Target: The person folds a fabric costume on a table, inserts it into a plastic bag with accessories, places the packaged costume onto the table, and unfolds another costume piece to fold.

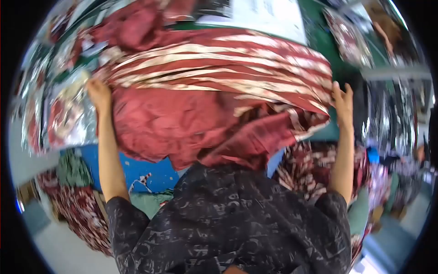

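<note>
A wide dark-red cloth (159, 109) with cream stripes lies spread in front of me, its upper part gathered in long folds across and its lower part plain red and rumpled. My left hand (99, 93) is at the cloth's left edge, fingers closed together; blur hides what lies between them. At the right edge is my right hand (343, 102), thumb and forefinger apart, its thumb side close against the striped folds. A clear plastic bag (70, 114) with a red-and-cream item inside lies beside my left hand.
Behind the cloth are a bunched red fabric (132, 25) and a white sheet (269, 18). Another bagged item (347, 39) lies at upper right. Dark plastic-wrapped stacks (390, 114) stand right. Patterned cloth piles (75, 210) lie at lower left, near a blue surface (150, 171). Part of another person (388, 29) shows.
</note>
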Demonstrator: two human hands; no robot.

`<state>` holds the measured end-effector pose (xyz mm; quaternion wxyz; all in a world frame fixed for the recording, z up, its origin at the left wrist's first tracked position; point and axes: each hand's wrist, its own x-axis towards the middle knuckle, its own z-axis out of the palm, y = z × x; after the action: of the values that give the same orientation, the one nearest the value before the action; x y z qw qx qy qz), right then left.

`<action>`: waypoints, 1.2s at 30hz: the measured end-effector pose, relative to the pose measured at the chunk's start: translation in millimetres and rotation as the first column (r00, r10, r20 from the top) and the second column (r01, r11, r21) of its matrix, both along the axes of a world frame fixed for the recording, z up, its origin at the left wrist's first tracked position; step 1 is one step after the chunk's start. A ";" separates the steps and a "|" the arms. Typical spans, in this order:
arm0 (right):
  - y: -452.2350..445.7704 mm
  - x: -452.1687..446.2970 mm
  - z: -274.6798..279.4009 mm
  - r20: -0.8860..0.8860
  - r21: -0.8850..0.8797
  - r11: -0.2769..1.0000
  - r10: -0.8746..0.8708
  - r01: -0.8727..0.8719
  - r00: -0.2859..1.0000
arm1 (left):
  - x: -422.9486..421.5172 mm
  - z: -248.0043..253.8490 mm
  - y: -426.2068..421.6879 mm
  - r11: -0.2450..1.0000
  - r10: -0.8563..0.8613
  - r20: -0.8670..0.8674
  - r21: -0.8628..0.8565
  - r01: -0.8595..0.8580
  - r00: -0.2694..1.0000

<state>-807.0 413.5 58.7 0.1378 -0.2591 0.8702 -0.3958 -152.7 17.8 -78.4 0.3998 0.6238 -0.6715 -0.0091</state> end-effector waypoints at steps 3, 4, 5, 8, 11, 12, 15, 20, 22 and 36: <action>49.6 63.0 -51.4 0.182 -0.046 0.999 -0.019 0.028 0.983 | 3.5 24.8 -15.7 0.998 -0.014 0.085 -0.062 0.020 0.996; 61.5 80.8 -69.3 0.083 -0.025 1.000 -0.017 0.019 0.996 | 5.3 28.7 -19.2 0.996 -0.048 0.084 -0.065 0.053 0.995; 65.5 101.4 -67.2 0.190 -0.101 0.995 0.028 -0.009 0.981 | 10.2 29.8 -27.3 0.998 -0.040 0.108 -0.045 0.045 0.993; 66.9 141.8 -40.3 0.294 -0.133 0.986 0.137 -0.101 0.946 | -2.2 22.5 -34.0 0.999 -0.032 0.128 0.012 0.030 0.991; 49.3 174.3 -30.2 0.040 -0.122 0.978 0.175 -0.169 0.984 | 2.7 17.6 -31.5 0.997 0.009 0.167 0.074 -0.022 0.986; 43.8 189.8 -35.7 0.049 -0.129 0.977 0.177 -0.170 0.983 | 7.0 15.4 -34.6 0.998 0.008 0.190 0.060 -0.020 0.982; 32.6 213.1 -50.5 -0.157 -0.261 0.965 -0.018 -0.024 0.987 | 3.4 12.5 -42.7 0.999 0.020 0.220 0.030 -0.027 0.975; 35.2 152.2 -39.8 0.143 -0.230 0.970 -0.042 0.075 0.989 | -13.4 23.7 -36.3 0.995 0.076 0.108 0.054 -0.082 0.991; 42.3 86.4 18.2 -0.307 -0.131 0.983 0.080 -0.125 0.948 | -19.8 35.4 -27.9 0.981 0.173 -0.057 0.095 -0.167 0.983; 84.2 106.6 -36.5 0.157 -0.003 0.999 -0.049 0.050 0.986 | 13.1 9.4 -35.0 0.997 0.064 -0.120 -0.036 -0.068 0.991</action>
<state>-700.4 497.6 22.2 0.1950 -0.2060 0.8614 -0.4214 -139.6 -17.2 -69.0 0.4516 0.6358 -0.6256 -0.0196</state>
